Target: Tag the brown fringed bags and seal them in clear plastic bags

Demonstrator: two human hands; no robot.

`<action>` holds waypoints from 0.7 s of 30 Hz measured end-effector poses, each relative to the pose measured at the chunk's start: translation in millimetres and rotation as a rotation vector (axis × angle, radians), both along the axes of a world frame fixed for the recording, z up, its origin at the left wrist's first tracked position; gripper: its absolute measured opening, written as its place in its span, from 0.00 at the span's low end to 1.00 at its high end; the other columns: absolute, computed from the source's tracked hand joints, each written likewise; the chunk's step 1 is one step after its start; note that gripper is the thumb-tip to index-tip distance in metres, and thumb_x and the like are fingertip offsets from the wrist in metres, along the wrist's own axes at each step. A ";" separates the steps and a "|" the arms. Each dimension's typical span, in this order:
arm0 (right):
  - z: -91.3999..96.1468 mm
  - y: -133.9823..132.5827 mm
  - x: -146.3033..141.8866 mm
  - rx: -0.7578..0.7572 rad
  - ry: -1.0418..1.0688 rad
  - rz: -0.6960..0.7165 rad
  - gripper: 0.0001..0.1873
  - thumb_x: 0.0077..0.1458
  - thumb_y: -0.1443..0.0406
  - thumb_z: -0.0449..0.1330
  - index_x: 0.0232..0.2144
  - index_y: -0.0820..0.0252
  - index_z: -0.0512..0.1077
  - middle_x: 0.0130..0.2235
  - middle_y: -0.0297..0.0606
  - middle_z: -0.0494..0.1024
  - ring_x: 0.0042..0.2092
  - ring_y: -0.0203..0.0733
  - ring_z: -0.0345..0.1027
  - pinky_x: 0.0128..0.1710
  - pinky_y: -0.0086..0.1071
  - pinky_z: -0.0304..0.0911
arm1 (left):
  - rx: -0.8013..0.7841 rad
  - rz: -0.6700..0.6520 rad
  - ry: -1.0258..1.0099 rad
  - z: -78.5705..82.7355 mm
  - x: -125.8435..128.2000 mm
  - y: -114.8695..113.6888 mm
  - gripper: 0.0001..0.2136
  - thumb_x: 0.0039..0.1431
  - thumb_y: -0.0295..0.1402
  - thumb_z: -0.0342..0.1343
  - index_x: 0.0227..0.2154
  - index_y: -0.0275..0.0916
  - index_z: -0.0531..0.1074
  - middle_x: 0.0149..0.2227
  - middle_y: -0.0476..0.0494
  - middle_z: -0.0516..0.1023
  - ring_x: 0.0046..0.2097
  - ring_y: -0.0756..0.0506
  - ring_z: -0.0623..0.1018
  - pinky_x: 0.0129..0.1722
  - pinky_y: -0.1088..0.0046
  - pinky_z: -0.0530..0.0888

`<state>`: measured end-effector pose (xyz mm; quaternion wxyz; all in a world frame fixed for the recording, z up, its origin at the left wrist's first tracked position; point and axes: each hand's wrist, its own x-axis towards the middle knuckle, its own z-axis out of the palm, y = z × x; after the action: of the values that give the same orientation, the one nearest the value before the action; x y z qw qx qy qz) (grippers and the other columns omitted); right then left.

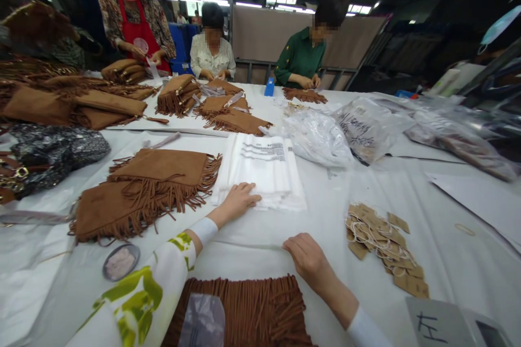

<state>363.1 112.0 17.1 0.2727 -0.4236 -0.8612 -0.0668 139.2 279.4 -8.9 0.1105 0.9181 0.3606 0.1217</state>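
My left hand (239,203) lies on the near edge of a stack of white printed plastic bags (264,168), its fingers stretched over the plastic. To the right, my right hand (307,257) is just above the white table covering, fingers bent together, with nothing visible in them. Close to me, below both hands, is a brown fringed bag (256,309) with a clear plastic piece (202,320) on it; its lower part is cut off by the frame. Left of the plastic stack, brown fringed suede bags (158,168) overlap each other.
Tan cardboard tags (378,238) with white strings are heaped at right, near a grey device (437,322). A small round dish (121,262) is by my left sleeve. Crumpled clear plastic (317,133) and more brown bags (236,119) lie farther back. Several people work across the table.
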 end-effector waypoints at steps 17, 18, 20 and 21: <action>12.7 -22.9 0.2 -0.100 0.245 -0.242 0.13 0.62 0.61 0.56 0.25 0.58 0.69 0.25 0.35 0.73 0.29 0.39 0.68 0.32 0.32 0.61 | 0.080 -0.083 0.057 39.3 -59.5 -128.4 0.10 0.65 0.30 0.45 0.43 0.41 0.71 0.43 0.42 0.76 0.45 0.43 0.71 0.46 0.61 0.63; 13.6 -22.7 -0.5 -0.108 0.256 -0.251 0.14 0.62 0.59 0.56 0.25 0.58 0.68 0.24 0.35 0.73 0.29 0.39 0.68 0.31 0.32 0.61 | 0.087 -0.062 0.028 38.3 -58.2 -129.1 0.10 0.65 0.34 0.47 0.45 0.41 0.70 0.44 0.41 0.75 0.45 0.42 0.71 0.47 0.61 0.63; 15.4 -21.7 -1.6 -0.136 0.284 -0.273 0.17 0.61 0.56 0.56 0.23 0.57 0.68 0.23 0.35 0.73 0.27 0.38 0.67 0.29 0.32 0.60 | 0.106 -0.028 -0.051 36.8 -52.7 -128.4 0.22 0.59 0.46 0.54 0.52 0.40 0.65 0.51 0.37 0.72 0.50 0.39 0.69 0.50 0.57 0.62; 16.4 -20.9 -2.1 -0.157 0.298 -0.289 0.18 0.60 0.55 0.56 0.22 0.57 0.67 0.23 0.34 0.73 0.27 0.38 0.67 0.29 0.32 0.60 | 0.112 -0.025 -0.078 35.9 -49.1 -127.8 0.28 0.56 0.50 0.56 0.55 0.39 0.63 0.54 0.35 0.70 0.51 0.37 0.68 0.51 0.55 0.62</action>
<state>361.0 91.2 33.5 0.3507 -0.5679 -0.7442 0.0255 90.1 151.6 27.0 0.0746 0.9218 0.3372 0.1761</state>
